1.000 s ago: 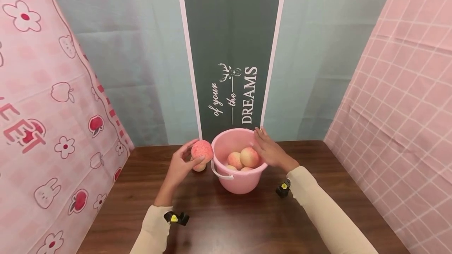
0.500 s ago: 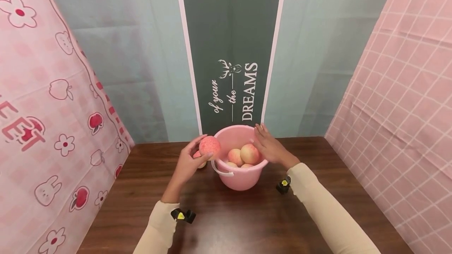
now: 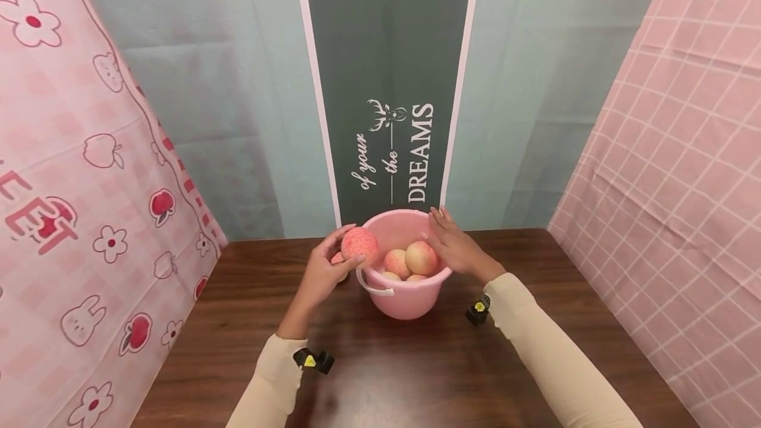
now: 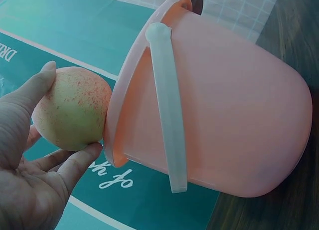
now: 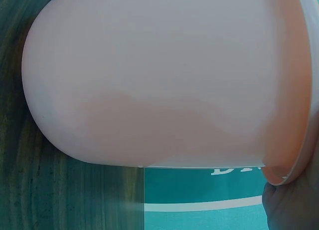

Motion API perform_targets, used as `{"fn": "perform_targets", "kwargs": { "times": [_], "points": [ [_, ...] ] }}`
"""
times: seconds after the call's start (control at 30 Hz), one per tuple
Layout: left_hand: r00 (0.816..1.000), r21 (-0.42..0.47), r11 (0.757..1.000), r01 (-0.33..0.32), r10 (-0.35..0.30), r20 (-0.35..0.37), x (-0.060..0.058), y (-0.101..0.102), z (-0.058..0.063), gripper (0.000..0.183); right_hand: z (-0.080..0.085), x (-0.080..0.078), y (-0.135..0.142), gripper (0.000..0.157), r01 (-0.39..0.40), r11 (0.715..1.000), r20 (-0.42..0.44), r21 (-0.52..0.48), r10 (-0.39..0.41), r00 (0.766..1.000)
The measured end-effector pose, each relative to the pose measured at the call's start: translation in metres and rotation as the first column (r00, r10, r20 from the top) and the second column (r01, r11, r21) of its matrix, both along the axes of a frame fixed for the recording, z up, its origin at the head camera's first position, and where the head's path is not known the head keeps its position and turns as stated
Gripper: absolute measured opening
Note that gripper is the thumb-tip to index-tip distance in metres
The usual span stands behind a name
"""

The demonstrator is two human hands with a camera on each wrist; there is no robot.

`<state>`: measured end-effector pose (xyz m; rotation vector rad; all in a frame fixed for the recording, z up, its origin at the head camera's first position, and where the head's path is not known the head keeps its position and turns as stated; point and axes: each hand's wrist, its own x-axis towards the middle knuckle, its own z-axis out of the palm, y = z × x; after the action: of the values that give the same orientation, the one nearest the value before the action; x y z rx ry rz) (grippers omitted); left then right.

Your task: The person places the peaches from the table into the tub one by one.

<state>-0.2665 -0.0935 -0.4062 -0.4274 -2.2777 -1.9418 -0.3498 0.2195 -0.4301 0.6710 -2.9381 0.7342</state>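
Note:
A red-speckled peach [image 3: 360, 244] is held by my left hand [image 3: 326, 269] at the left rim of the pink bucket [image 3: 404, 299]. In the left wrist view, thumb and fingers grip the peach [image 4: 75, 110] from opposite sides, with its edge right at the rim. Several peaches [image 3: 421, 257] lie inside the bucket. My right hand [image 3: 464, 253] holds the bucket's right rim, its thumb over the inner side. Beyond the rim in the right wrist view, part of that hand [image 5: 294, 202] shows outside the bucket [image 5: 159, 80].
Another peach [image 3: 337, 258] sits left of the bucket, mostly hidden by my left hand. The bucket's white handle [image 3: 376, 288] hangs at its front left. The brown wooden table [image 3: 404, 375] meets a fabric backdrop [image 3: 392, 51] behind, with pink cloths at both sides.
My left hand has carried its peach to the right, from beside the bucket to over the left rim. My right hand has stayed at the right rim.

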Motion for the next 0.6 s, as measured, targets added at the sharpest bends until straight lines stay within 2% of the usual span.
{"fn": "perform_targets", "kwargs": {
  "times": [0.43,0.6],
  "points": [
    [1.0,0.0,1.0,0.005,-0.005,-0.023,0.0,0.004,0.002,0.063,0.001,0.0,-0.003,0.074,0.006,1.0,0.012,0.008,-0.006,1.0],
    [0.996,-0.025,1.0,-0.007,0.004,-0.085,-0.017,0.003,-0.017,0.064,0.002,-0.001,-0.001,0.075,0.004,1.0,0.005,0.017,-0.004,1.0]
  ]
}}
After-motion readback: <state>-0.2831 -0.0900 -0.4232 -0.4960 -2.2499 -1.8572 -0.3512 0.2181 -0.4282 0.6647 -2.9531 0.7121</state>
